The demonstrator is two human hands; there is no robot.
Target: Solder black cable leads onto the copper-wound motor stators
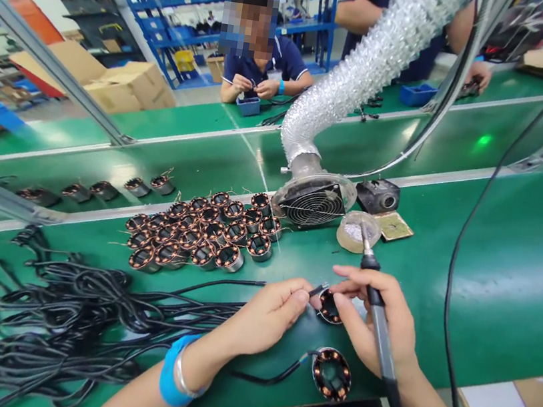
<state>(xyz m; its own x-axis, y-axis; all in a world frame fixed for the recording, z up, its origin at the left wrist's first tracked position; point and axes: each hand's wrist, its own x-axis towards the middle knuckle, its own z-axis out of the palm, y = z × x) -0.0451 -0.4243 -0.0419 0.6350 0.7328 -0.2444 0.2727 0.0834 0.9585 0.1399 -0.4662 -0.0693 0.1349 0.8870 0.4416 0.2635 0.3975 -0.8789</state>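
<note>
My left hand is closed on the end of a black cable, pinched between thumb and fingers beside a copper-wound motor stator. In my right hand a soldering iron rests across the palm side, tip pointing away. The right fingertips are at the stator's near rim; whether they hold a wire is too small to tell. From my view the iron's tip overlaps a round dish of silvery material; contact is unclear. Closer to me lies a second stator with a black cable at its side.
Several stators stand grouped at centre left. Many black cables are heaped on the left. A fume extractor fan with a silver duct stands beyond the dish. The iron's cord hangs at right. Co-workers sit across the bench.
</note>
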